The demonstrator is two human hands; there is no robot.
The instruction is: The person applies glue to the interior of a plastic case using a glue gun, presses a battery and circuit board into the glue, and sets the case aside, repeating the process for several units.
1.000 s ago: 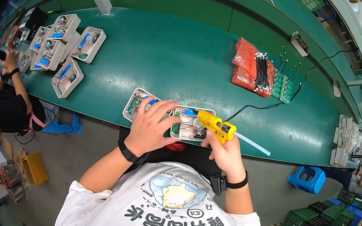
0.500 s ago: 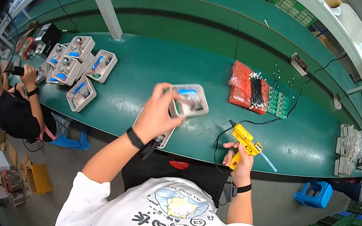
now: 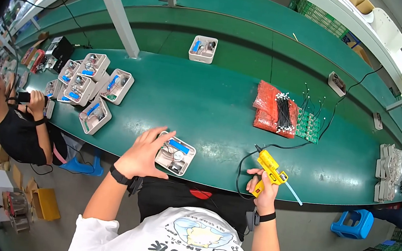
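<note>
A white plastic housing (image 3: 188,167) with a blue battery pack, wires and round parts inside sits on the green bench near its front edge. My left hand (image 3: 144,154) is at its left side, fingers and thumb spread, fingertips at the housing's upper left corner; whether they touch it I cannot tell. Beyond the bench, a similar open housing (image 3: 201,59) rests on the green conveyor belt. In my right hand (image 3: 266,192) is a yellow hot glue gun (image 3: 268,161), nozzle toward the upper left, a pale glue stick (image 3: 294,194) projecting from its back.
Several filled housings (image 3: 78,89) are stacked on the left of the bench (image 3: 218,151). A red bubble-wrap bag (image 3: 263,119) with black wires (image 3: 283,112) lies beside green circuit boards (image 3: 308,125). The gun's black cable crosses the bench. A co-worker (image 3: 21,126) works at left.
The housing my left hand held is now on the conveyor belt, let go. My left hand has come back nearer, to the other housing on the bench. My right hand keeps the glue gun.
</note>
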